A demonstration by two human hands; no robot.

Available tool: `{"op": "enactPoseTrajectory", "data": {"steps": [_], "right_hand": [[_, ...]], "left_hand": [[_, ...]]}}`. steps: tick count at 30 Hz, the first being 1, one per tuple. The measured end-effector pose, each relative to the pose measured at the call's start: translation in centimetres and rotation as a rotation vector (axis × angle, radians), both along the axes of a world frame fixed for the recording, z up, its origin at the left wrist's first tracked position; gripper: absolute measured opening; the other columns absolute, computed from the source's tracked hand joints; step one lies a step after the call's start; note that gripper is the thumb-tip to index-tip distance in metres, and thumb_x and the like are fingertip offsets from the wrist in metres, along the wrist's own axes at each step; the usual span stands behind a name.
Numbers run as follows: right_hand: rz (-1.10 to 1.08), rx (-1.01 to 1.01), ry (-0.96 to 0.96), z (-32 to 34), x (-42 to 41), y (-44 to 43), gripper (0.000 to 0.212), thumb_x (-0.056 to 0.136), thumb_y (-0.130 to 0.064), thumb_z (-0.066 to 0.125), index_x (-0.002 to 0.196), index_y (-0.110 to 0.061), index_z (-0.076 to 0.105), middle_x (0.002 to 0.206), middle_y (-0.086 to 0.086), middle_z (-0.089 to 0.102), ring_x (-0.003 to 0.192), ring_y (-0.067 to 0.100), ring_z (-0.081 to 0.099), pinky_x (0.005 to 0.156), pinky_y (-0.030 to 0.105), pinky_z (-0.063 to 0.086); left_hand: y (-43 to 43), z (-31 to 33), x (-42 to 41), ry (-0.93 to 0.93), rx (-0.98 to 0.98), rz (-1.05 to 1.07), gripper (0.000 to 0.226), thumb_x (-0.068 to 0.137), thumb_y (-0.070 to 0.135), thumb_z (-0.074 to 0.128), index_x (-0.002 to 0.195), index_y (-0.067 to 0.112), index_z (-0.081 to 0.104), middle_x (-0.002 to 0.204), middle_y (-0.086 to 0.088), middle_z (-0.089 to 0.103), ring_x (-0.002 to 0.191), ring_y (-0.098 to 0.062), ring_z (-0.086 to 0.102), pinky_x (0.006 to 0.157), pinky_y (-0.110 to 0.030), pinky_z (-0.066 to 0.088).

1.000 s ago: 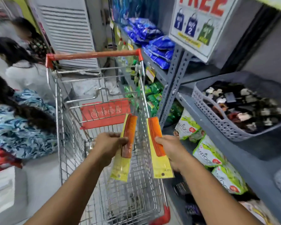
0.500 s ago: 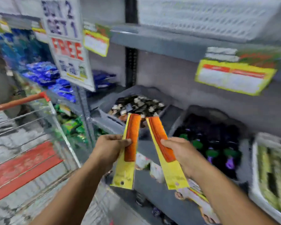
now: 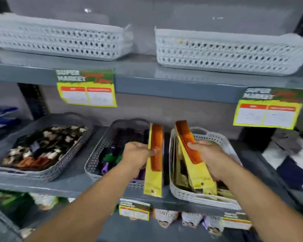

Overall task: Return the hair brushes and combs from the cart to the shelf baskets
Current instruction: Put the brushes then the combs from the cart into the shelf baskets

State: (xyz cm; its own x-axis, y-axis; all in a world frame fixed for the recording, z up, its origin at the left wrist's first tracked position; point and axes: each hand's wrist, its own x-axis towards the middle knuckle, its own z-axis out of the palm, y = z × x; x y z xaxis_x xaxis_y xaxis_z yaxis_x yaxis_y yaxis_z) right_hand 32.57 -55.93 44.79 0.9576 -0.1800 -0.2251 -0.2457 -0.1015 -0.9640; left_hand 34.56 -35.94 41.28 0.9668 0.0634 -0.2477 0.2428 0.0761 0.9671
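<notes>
My left hand (image 3: 136, 155) grips an orange comb on a yellow card (image 3: 155, 159), held upright between two baskets on the middle shelf. My right hand (image 3: 211, 157) grips a second orange comb on a yellow card (image 3: 193, 154), tilted over a white basket (image 3: 196, 197) that holds several similar yellow-carded combs. Left of it stands a dark grey basket (image 3: 98, 154) with dark, purple and green items, partly hidden by my left hand.
A grey basket (image 3: 59, 170) of mixed hair accessories sits at the left of the same shelf. Two white baskets (image 3: 65, 42) (image 3: 231, 55) stand on the shelf above. Yellow price tags (image 3: 87, 89) (image 3: 267, 110) hang from the shelf edges. Packets fill the shelf below.
The view has swung right from the cart to the shelf. Both hands, still holding the combs, have moved forward to the middle-shelf baskets; the right comb now hangs over the white basket.
</notes>
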Motion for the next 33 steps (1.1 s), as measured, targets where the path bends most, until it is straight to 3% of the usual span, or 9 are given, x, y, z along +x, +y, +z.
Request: {"op": "enactPoseTrajectory", "data": {"steps": [2, 6, 10, 14, 19, 24, 28, 30, 33], "right_hand": [[-0.03, -0.045, 0.016, -0.4, 0.5, -2.4, 0.019, 0.088, -0.015, 0.065, 0.097, 0.001, 0.067, 0.088, 0.023, 0.067, 0.079, 0.034, 0.061, 0.078, 0.049, 0.047], [-0.039, -0.126, 0.005, -2.5, 1.8, -5.7, 0.018, 0.091, -0.014, 0.061, 0.101, 0.0, 0.067, 0.089, 0.017, 0.068, 0.074, 0.029, 0.062, 0.07, 0.037, 0.048], [-0.012, -0.257, 0.051, -5.4, 3.2, -6.9, 0.027, 0.093, -0.024, 0.06, 0.11, -0.004, 0.064, 0.106, 0.018, 0.068, 0.098, 0.035, 0.064, 0.086, 0.039, 0.049], [-0.017, -0.419, 0.06, -7.7, 3.9, -7.0, 0.025, 0.091, -0.027, 0.06, 0.085, -0.004, 0.065, 0.081, 0.016, 0.064, 0.07, 0.026, 0.058, 0.062, 0.03, 0.037], [0.034, -0.589, 0.073, -9.3, 4.5, -7.1, 0.024, 0.091, -0.031, 0.057, 0.079, -0.01, 0.062, 0.069, 0.006, 0.058, 0.062, 0.022, 0.056, 0.048, 0.026, 0.034], [0.091, -0.803, 0.118, -9.4, 4.5, -6.9, 0.028, 0.091, -0.036, 0.054, 0.094, -0.01, 0.062, 0.089, 0.009, 0.065, 0.074, 0.026, 0.062, 0.054, 0.026, 0.042], [0.08, -0.975, 0.133, -9.5, 4.0, -6.7, 0.018, 0.092, -0.029, 0.052, 0.087, -0.013, 0.061, 0.081, 0.004, 0.061, 0.068, 0.022, 0.058, 0.059, 0.029, 0.048], [0.082, -0.977, 0.146, -9.9, 4.0, -6.5, 0.017, 0.092, -0.023, 0.049, 0.083, -0.013, 0.058, 0.081, 0.004, 0.061, 0.068, 0.019, 0.061, 0.063, 0.032, 0.053], [0.008, -0.8, 0.182, -10.0, 4.1, -6.4, 0.027, 0.094, -0.026, 0.038, 0.097, -0.011, 0.061, 0.091, 0.008, 0.066, 0.073, 0.023, 0.063, 0.065, 0.034, 0.05]], "left_hand": [[-2.8, 0.0, 1.2, -0.004, 0.069, 0.002, 0.018, 0.065, -0.001, 0.08, 0.076, 0.0, 0.066, 0.082, -0.023, 0.068, 0.074, -0.031, 0.064, 0.073, -0.049, 0.053], [-7.0, -0.2, 2.7, -0.024, 0.254, -0.024, 0.018, 0.061, 0.007, 0.085, 0.065, 0.004, 0.068, 0.079, -0.019, 0.071, 0.077, -0.03, 0.069, 0.077, -0.045, 0.057], [-10.4, -1.2, 3.2, -0.001, 0.54, -0.048, 0.033, 0.064, 0.022, 0.083, 0.076, -0.004, 0.067, 0.09, -0.023, 0.072, 0.087, -0.032, 0.069, 0.073, -0.04, 0.055], [-12.3, -2.4, 3.5, 0.068, 0.712, -0.006, 0.03, 0.075, 0.022, 0.073, 0.097, 0.003, 0.066, 0.103, -0.017, 0.07, 0.097, -0.03, 0.066, 0.074, -0.031, 0.052], [-13.2, -3.3, 3.8, 0.057, 0.762, 0.026, 0.017, 0.078, 0.009, 0.057, 0.092, 0.0, 0.061, 0.103, -0.022, 0.067, 0.094, -0.038, 0.064, 0.072, -0.036, 0.052], [-14.0, -3.6, 4.0, 0.052, 0.859, 0.015, 0.018, 0.082, 0.006, 0.054, 0.099, 0.002, 0.06, 0.109, -0.02, 0.065, 0.099, -0.036, 0.063, 0.075, -0.036, 0.052], [-14.7, -3.9, 3.8, 0.046, 0.975, -0.011, 0.023, 0.084, 0.002, 0.048, 0.102, 0.002, 0.062, 0.107, -0.018, 0.066, 0.096, -0.035, 0.064, 0.073, -0.038, 0.052], [-15.1, -4.0, 3.8, 0.037, 1.053, -0.027, 0.028, 0.086, 0.001, 0.044, 0.107, 0.001, 0.061, 0.109, -0.018, 0.066, 0.099, -0.035, 0.063, 0.077, -0.04, 0.052], [-15.4, -3.9, 3.8, 0.02, 1.161, -0.056, 0.033, 0.088, -0.001, 0.039, 0.113, 0.001, 0.06, 0.114, -0.018, 0.065, 0.103, -0.035, 0.062, 0.081, -0.04, 0.051]]}}
